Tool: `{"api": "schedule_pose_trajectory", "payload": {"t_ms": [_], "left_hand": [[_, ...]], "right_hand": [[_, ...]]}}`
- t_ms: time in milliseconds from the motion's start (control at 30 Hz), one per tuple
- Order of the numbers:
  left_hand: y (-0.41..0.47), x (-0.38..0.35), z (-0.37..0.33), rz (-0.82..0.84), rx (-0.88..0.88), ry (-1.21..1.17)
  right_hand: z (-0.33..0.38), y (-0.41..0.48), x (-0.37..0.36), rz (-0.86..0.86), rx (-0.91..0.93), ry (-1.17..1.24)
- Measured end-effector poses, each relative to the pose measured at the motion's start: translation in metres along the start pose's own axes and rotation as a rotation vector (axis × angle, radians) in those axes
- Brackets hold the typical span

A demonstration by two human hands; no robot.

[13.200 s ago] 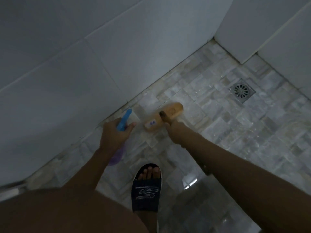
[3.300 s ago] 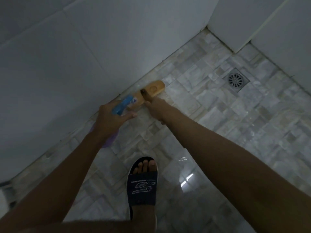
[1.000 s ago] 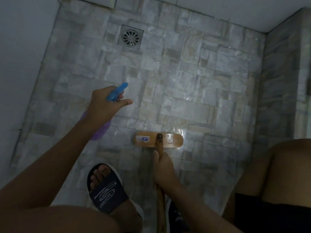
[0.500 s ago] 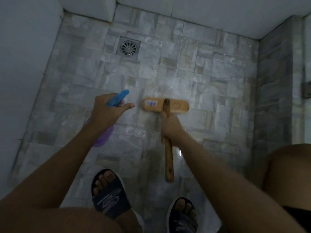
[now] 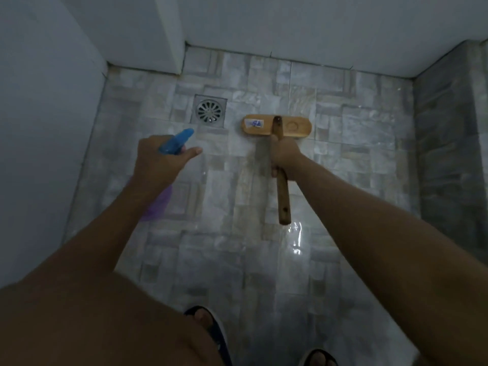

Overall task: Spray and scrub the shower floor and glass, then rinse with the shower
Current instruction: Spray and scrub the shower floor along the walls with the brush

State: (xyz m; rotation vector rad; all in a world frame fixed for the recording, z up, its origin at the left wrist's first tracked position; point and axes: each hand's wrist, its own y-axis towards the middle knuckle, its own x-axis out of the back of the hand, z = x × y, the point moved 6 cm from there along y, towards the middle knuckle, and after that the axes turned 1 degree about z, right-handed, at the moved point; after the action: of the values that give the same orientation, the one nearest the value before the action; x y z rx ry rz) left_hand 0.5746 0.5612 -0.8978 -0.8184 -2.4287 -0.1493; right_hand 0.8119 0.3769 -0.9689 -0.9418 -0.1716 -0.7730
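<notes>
Brush: I see the wooden scrub brush [image 5: 277,125] with its head flat on the shower floor [image 5: 237,247] toward the far edge, just right of the drain [image 5: 210,110]; the handle runs back toward the camera
Right hand: the right hand [image 5: 284,154] is wrapped round the handle just behind the head
Bottle: the spray bottle [image 5: 174,143], blue nozzle and purple body, sits above the floor's left side
Left hand: the left hand [image 5: 158,159] grips the bottle's neck, one digit stretched forward
Near edge: two dark sandals [image 5: 211,331]; wet glare by the handle's end

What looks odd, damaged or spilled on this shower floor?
Nothing stands out. The shower floor shines wet, normal for scrubbing; the drain cover sits flat. The right hand grips the brush, the left hand the spray bottle.
</notes>
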Motion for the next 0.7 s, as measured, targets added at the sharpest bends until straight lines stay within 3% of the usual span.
{"api": "schedule_pose_trajectory", "payload": {"t_ms": [133,300,400,600,700], "left_hand": [[0.043,0.011,0.011,-0.05,0.051,-0.092],[0.075,0.009,0.003,-0.048,-0.007,-0.041],[0.085,0.007,0.011,-0.005,0.006,0.059],[0.101,0.027,0.02,0.035,-0.018,-0.093],[0.11,0.039,0.02,-0.04,-0.049,-0.043]], "right_hand": [[-0.022,-0.05,-0.002,0.001,0.056,-0.063],[-0.078,-0.11,-0.021,0.105,-0.111,-0.02],[-0.037,-0.077,-0.021,0.097,-0.115,-0.036],[0.052,-0.01,-0.032,0.067,-0.077,-0.057],[0.075,0.002,-0.03,0.054,-0.113,-0.048]]}}
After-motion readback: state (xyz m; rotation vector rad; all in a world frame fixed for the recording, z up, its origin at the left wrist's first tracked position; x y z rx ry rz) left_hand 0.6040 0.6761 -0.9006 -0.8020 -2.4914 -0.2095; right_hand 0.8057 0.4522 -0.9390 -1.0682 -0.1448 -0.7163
